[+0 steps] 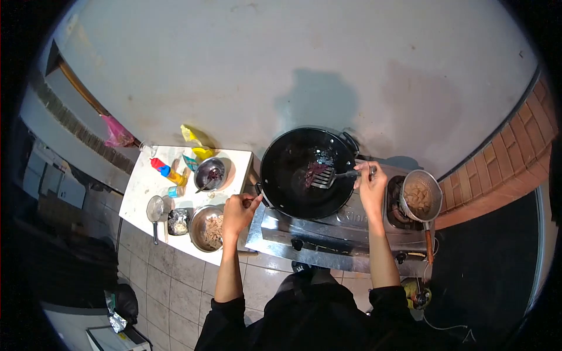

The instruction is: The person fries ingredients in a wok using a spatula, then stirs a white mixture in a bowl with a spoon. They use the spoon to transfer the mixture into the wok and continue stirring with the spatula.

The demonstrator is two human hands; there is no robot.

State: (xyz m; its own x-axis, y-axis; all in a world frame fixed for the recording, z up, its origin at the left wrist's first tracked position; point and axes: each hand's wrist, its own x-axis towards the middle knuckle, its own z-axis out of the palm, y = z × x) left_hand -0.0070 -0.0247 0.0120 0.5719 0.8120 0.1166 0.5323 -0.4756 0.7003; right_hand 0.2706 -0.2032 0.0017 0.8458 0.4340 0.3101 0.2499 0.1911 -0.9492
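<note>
A large black wok [287,181] stands on the metal gas stove [328,240]. Inside it a small heap of dark reddish-brown food [315,174] lies beside a glossy patch of liquid. My right hand [370,184] is closed around the handle of a slotted spatula [323,180], whose blade rests in the wok against the food. At the wok's left side, my left hand [237,213] has its fingers curled, with the fingertips pinching the wok's side handle [258,189]. Part of that grip is hidden by the hand itself.
Right of the wok, a saucepan [420,196] of light brown pieces sits on another burner. On the white table [137,193] are a steel bowl with meat strips [205,228], a smaller bowl [212,174], squeeze bottles [172,175] and a strainer [155,209]. A wall rises behind.
</note>
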